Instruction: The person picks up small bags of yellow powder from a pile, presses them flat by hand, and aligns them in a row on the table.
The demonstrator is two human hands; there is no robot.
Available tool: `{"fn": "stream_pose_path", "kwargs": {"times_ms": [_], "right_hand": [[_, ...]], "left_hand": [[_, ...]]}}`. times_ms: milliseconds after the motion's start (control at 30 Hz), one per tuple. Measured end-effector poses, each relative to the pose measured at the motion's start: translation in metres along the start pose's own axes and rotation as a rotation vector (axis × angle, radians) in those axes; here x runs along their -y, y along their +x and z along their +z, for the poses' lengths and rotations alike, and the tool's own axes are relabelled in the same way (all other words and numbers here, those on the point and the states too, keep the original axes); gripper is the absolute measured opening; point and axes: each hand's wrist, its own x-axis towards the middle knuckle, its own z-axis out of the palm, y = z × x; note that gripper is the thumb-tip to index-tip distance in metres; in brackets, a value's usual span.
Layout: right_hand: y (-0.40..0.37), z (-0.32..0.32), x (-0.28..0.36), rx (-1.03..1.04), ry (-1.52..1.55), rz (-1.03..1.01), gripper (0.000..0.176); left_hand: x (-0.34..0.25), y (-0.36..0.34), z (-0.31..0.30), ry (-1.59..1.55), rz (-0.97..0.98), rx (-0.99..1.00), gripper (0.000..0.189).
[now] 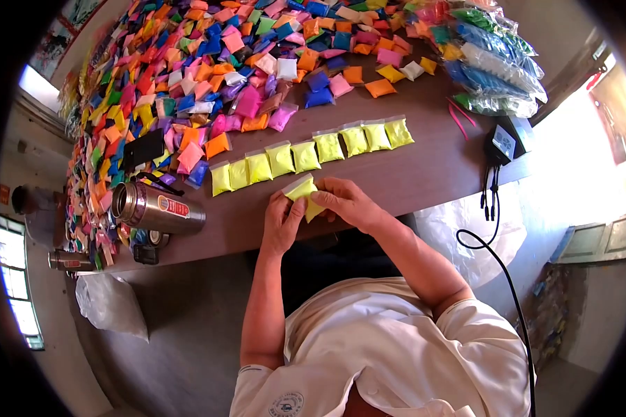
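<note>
Near the table's front edge, my left hand [284, 221] and my right hand [346, 201] grip one small clear packet with bright yellow filling [301, 192] between them. My thumbs press on its face, and the fingers behind it are partly hidden. Just beyond my hands, several similar yellow packets [306, 156] lie side by side in a slightly slanting row on the brown table [438, 149]. None of those in the row is touched by either hand.
A large heap of multicoloured packets [250, 101] covers the back and left. A steel flask [158, 208] lies left, beside a black phone [144, 149]. Bundled bags [497, 62] stand back right, near a black device [501, 144] with a cable. Red strips [459, 118] lie nearby.
</note>
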Motion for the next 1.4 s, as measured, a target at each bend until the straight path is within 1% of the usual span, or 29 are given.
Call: {"fn": "stream_pose_path", "kwargs": {"times_ms": [67,133,200,233,267,300,333,367,433,467,533,567,600,667,733,767,833,867,900,967,1000,1067,1100,1167,1200,1267,1367,1400], "right_hand": [[0.003,0.0,-0.002,0.003,-0.039,0.007,0.031],[0.005,0.001,-0.004,0.001,-0.078,0.016,0.032],[0.005,0.004,-0.005,-0.063,-0.19,-0.102,0.026],[0.007,0.004,-0.011,-0.074,-0.195,-0.103,0.026],[0.01,0.003,-0.023,-0.09,-0.227,-0.164,0.025],[0.011,0.004,-0.03,-0.108,-0.262,-0.226,0.023],[0.01,0.01,-0.03,-0.196,-0.244,-0.3,0.023],[0.013,0.01,-0.037,-0.204,-0.247,-0.342,0.023],[0.0,0.009,-0.014,-0.199,-0.317,-0.331,0.023],[-0.001,0.002,-0.011,-0.21,-0.327,-0.335,0.023],[-0.006,-0.01,-0.003,-0.49,-0.432,-0.458,0.024],[-0.01,-0.022,0.004,-0.642,-0.438,-0.423,0.024],[-0.013,-0.038,0.017,-0.791,-0.442,-0.386,0.025],[-0.008,-0.084,0.018,-1.039,-0.424,-0.586,0.025],[-0.014,-0.111,0.038,-1.213,-0.416,-0.547,0.025],[-0.015,-0.126,0.037,-1.213,-0.419,-0.549,0.025],[-0.007,-0.151,0.024,-1.292,-0.602,-0.35,0.024],[-0.003,-0.158,0.016,-1.296,-0.669,-0.305,0.025],[0.0,-0.161,0.014,-1.295,-0.669,-0.306,0.025],[0.005,-0.165,0.008,-1.287,-0.778,-0.194,0.026],[0.005,-0.162,0.014,-1.285,-0.775,-0.192,0.026],[0.004,-0.159,0.025,-1.163,-0.917,0.032,0.029],[0.006,-0.161,0.026,-1.165,-0.913,0.032,0.029],[0.009,-0.165,0.029,-1.134,-0.949,0.164,0.034],[0.01,-0.166,0.025,-1.133,-0.95,0.159,0.034],[0.011,-0.165,0.015,-1.302,-0.973,-0.043,0.033],[0.005,-0.168,0.013,-1.356,-0.966,-0.089,0.036],[0.005,-0.169,0.013,-1.38,-0.912,-0.15,0.032]], "left_hand": [[0.0,0.001,-0.001,0.047,0.041,0.001,0.031],[-0.003,0.001,-0.002,0.119,0.061,0.055,0.03],[-0.001,0.001,-0.004,0.158,0.078,0.072,0.029],[0.0,0.001,-0.004,0.199,0.095,0.087,0.029],[0.001,0.001,-0.002,0.187,0.105,0.095,0.029],[0.0,0.001,0.0,0.176,0.113,0.047,0.028],[-0.001,0.002,0.002,0.165,0.122,0.0,0.027],[-0.002,0.002,0.003,0.152,0.134,0.008,0.027],[-0.002,0.001,0.002,0.157,0.09,-0.006,0.026],[0.003,0.0,-0.002,0.192,0.006,0.061,0.025],[0.001,0.003,-0.002,0.219,0.06,0.077,0.025],[0.0,0.003,-0.001,0.255,0.103,0.087,0.026],[-0.003,0.003,0.001,0.248,0.106,0.086,0.026],[-0.009,0.005,0.004,0.219,0.146,0.042,0.026],[-0.009,0.006,0.004,0.226,0.154,0.052,0.025],[-0.009,0.006,0.004,0.236,0.158,0.065,0.024],[-0.009,0.006,0.005,0.239,0.171,0.053,0.023],[-0.009,0.006,0.005,0.246,0.18,0.044,0.022],[-0.01,0.006,0.005,0.247,0.179,0.042,0.022],[-0.011,0.006,0.005,0.255,0.171,0.039,0.022],[-0.011,0.006,0.005,0.257,0.169,0.04,0.022],[-0.011,0.005,0.005,0.27,0.174,0.033,0.021],[-0.011,0.005,0.006,0.272,0.176,0.035,0.021],[-0.012,0.006,0.006,0.26,0.182,0.025,0.021],[-0.013,0.006,0.006,0.261,0.185,0.021,0.021],[-0.013,0.006,0.006,0.274,0.185,0.011,0.021],[-0.013,0.005,0.007,0.303,0.199,-0.002,0.02],[-0.012,0.005,0.007,0.298,0.202,-0.016,0.02]]}}
